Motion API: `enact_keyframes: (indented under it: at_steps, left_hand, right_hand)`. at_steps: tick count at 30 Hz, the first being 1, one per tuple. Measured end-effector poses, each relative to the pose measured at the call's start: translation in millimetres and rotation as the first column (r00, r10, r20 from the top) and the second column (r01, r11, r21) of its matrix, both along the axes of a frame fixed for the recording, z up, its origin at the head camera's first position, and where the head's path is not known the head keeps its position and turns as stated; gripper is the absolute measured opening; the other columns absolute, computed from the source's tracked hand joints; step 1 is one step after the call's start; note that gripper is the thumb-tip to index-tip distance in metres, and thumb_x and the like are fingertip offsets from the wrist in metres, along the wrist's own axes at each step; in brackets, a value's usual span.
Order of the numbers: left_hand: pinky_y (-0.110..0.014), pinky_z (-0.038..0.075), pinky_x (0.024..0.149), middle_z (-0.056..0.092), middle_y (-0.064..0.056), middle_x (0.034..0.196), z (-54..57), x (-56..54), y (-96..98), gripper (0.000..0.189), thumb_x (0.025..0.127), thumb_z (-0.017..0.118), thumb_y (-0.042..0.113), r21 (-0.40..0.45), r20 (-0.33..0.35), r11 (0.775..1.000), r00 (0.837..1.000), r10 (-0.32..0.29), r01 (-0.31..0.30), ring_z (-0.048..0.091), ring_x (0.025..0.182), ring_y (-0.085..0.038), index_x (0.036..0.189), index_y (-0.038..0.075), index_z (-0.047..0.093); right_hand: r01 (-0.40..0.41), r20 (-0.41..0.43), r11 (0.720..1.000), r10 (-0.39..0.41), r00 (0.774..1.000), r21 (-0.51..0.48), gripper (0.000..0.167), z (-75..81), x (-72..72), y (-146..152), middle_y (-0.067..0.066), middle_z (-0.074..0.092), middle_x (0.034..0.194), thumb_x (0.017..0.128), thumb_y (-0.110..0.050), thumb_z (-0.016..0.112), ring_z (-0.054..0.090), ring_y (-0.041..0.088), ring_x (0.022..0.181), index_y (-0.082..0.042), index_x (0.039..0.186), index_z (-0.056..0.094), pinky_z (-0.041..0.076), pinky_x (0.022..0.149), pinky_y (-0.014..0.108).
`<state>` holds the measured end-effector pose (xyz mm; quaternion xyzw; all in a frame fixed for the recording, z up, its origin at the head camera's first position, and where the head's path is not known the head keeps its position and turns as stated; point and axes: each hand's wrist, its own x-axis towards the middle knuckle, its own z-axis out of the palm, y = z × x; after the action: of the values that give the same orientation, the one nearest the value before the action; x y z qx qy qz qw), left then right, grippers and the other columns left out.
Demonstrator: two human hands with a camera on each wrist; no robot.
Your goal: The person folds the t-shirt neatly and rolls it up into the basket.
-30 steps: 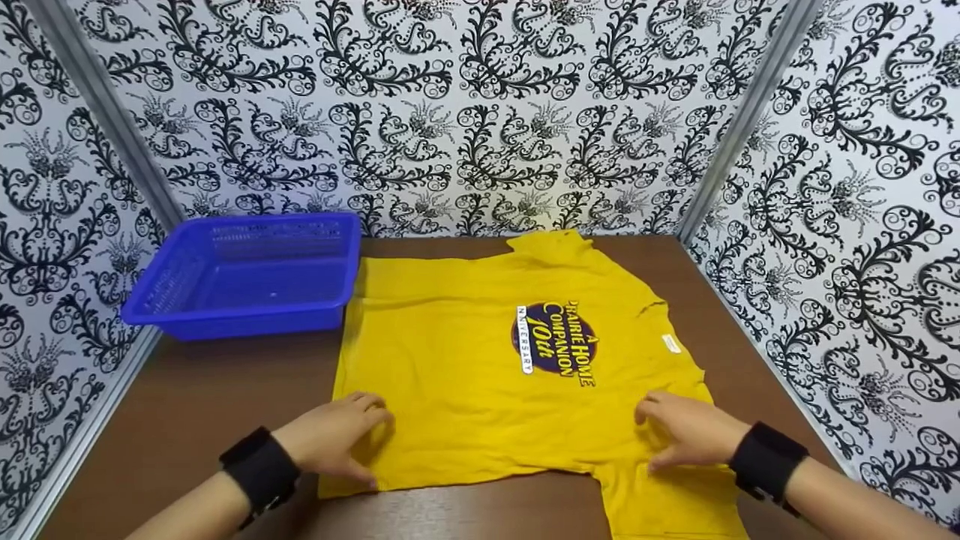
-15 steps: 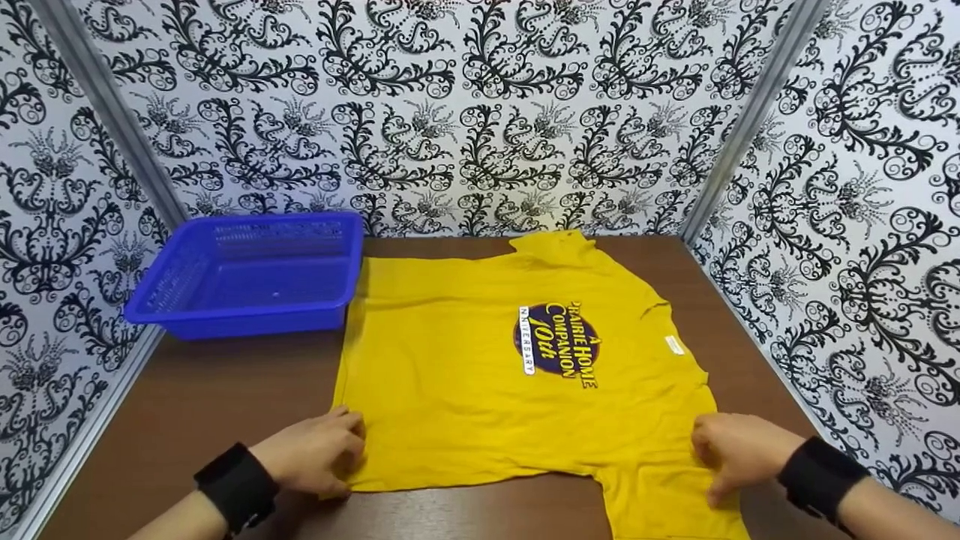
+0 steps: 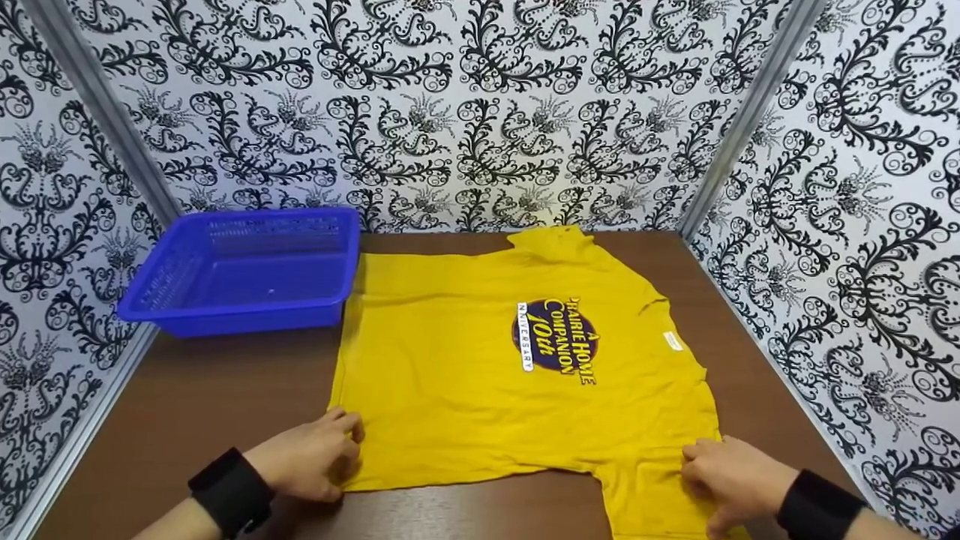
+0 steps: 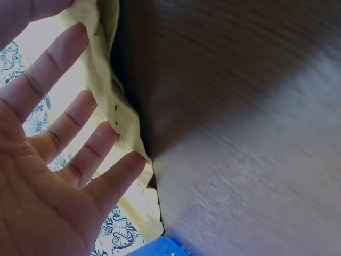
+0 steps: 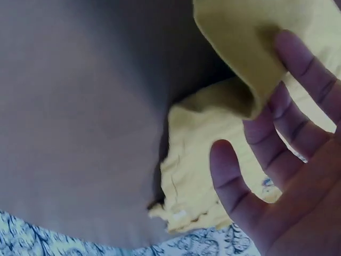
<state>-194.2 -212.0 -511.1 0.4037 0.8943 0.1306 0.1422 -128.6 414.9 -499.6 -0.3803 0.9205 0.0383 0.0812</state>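
Note:
A yellow T-shirt point(image 3: 442, 375) lies spread sideways on the brown table, its hem to the left and its collar with a white tag to the right. A dark round print with lettering marks its chest. My left hand point(image 3: 304, 457) is at the hem's near corner; in the left wrist view its fairly straight fingers point(image 4: 88, 149) reach to the hem. At the near sleeve, my right hand point(image 3: 739, 476) pinches the cloth, and the right wrist view has the sleeve's edge point(image 5: 240, 80) bent up at the fingertips. The right thumb is outside that view.
A blue plastic basket point(image 3: 247, 321) stands at the back left, close against the hem's far corner. Patterned wall panels point(image 3: 420, 112) enclose the table point(image 3: 225, 397) at the back and both sides.
My right hand has moved right and toward me, from the shirt's shoulder area to the outer sleeve, whose edge it now pinches. My left hand has shifted left to the hem corner.

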Motion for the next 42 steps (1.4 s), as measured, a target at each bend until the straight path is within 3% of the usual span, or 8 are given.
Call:
enact_keyframes:
  at_steps: [10,15,22,26,29,34,36,42]
  left_hand:
    - [-0.031,0.047,0.081,0.058,0.005,0.112,-1.0,0.7,-0.1,0.022,0.073,0.087,0.013,0.035,-0.019,0.999,0.999,-0.033,0.034,0.045,0.101,-0.016,0.073,0.028,0.07]
    - [-0.027,0.048,0.079,0.061,0.008,0.105,0.5,-5.7,-2.8,0.015,0.078,0.083,0.011,0.165,0.012,0.986,0.999,-0.037,0.034,0.05,0.094,-0.008,0.078,0.023,0.073]
    - [-0.027,0.055,0.083,0.075,-0.01,0.098,7.4,-32.7,-10.5,0.015,0.097,0.065,-0.002,0.498,0.195,0.867,0.978,-0.074,-0.034,0.066,0.093,-0.009,0.087,0.009,0.064]
    - [-0.025,0.048,0.082,0.064,-0.014,0.093,11.8,-50.6,-8.6,0.013,0.103,0.055,-0.004,0.601,0.31,0.775,0.951,-0.001,-0.195,0.057,0.09,-0.007,0.093,-0.001,0.061]
    - [-0.025,0.044,0.081,0.056,-0.007,0.091,13.5,-63.3,-3.2,0.01,0.104,0.055,-0.001,0.615,0.406,0.694,0.905,0.128,-0.374,0.053,0.088,-0.009,0.097,-0.008,0.06]
    - [-0.027,0.038,0.076,0.048,0.001,0.088,4.6,-79.8,8.2,0.012,0.105,0.056,0.006,0.523,0.56,0.538,0.743,0.367,-0.661,0.047,0.084,-0.015,0.1,-0.004,0.058]
    - [-0.027,0.037,0.071,0.046,0.002,0.084,-2.8,-85.1,11.2,0.012,0.107,0.056,0.008,0.478,0.574,0.509,0.693,0.436,-0.716,0.045,0.078,-0.015,0.098,0.0,0.057]
    - [-0.03,0.045,0.073,0.059,-0.008,0.094,-15.9,-91.1,13.8,0.025,0.111,0.056,0.019,0.299,0.596,0.51,0.575,0.56,-0.807,0.055,0.083,-0.019,0.117,-0.005,0.06]
  right_hand:
    - [-0.03,0.202,0.984,0.065,0.977,-0.173,0.031,2.8,-7.4,5,-0.017,0.042,0.083,0.07,-0.019,0.095,0.035,-0.005,0.071,-0.026,0.07,0.065,0.031,0.059,0.017]
    - [-0.004,0.346,0.943,0.125,0.93,-0.332,0.022,11.1,-21.0,11,-0.011,0.06,0.085,0.071,-0.005,0.084,0.048,-0.008,0.075,-0.017,0.071,0.066,0.043,0.063,0.015]
    - [0.279,0.658,0.847,0.105,0.746,-0.452,0.011,41.4,-58.4,17,0.019,0.077,0.114,0.084,0.007,0.064,0.071,0.008,0.111,-0.001,0.081,0.058,0.056,0.094,0.024]
    - [0.374,0.682,0.76,0.121,0.721,-0.531,0.004,52.5,-85.6,18,0.007,0.072,0.096,0.092,0.008,0.058,0.067,0.003,0.096,0.008,0.089,0.058,0.055,0.088,0.023]
    - [0.45,0.663,0.685,0.064,0.746,-0.573,0.011,56.0,-106.3,19,-0.006,0.064,0.09,0.1,0.002,0.058,0.06,0.004,0.085,0.013,0.097,0.059,0.053,0.08,0.025]
    - [0.637,0.605,0.508,-0.254,0.754,-0.58,0.022,40.1,-135.7,18,-0.006,0.063,0.092,0.105,-0.014,0.066,0.059,0.007,0.08,0.008,0.107,0.064,0.052,0.073,0.024]
    - [0.697,0.574,0.452,-0.397,0.716,-0.557,0.025,26.9,-145.6,18,-0.005,0.061,0.09,0.106,-0.021,0.068,0.056,0.007,0.073,0.003,0.111,0.064,0.05,0.064,0.024]
    - [0.779,0.531,0.487,-0.57,0.626,-0.396,0.062,-1.7,-160.2,20,0.035,0.06,0.116,0.107,-0.039,0.067,0.058,0.026,0.083,0.011,0.139,0.049,0.047,0.067,0.029]
